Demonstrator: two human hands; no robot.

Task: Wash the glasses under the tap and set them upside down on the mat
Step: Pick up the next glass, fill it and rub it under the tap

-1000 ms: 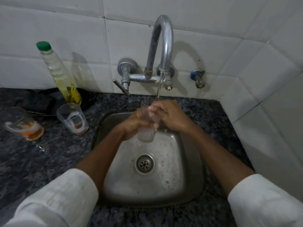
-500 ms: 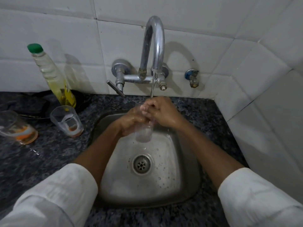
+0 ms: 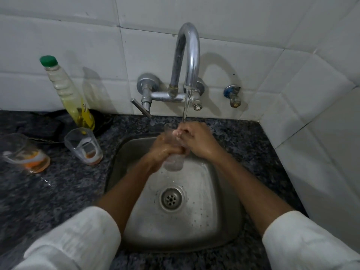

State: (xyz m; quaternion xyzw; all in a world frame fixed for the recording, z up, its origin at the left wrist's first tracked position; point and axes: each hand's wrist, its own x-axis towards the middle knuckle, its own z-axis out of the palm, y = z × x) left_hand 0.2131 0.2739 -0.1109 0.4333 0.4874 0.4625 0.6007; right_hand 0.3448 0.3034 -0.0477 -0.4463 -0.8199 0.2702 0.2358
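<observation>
Water ran from tap (image 3: 188,61) onto upright clear glass (image 3: 173,162), gripped by left hand (image 3: 165,151) over sink (image 3: 224,211); right hand (image 3: 198,143) fingers curled around rim.

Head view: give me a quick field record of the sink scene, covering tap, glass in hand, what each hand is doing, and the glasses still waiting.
tap: running, stream falling into the glass
glass in hand: clear, upright, over the sink
left hand: wrapped round the glass body
right hand: at the rim, fingers inside
waiting glasses: two on the counter at left, orange residue, near, far
soap bottle: behind them, green cap
mat: not in view
</observation>
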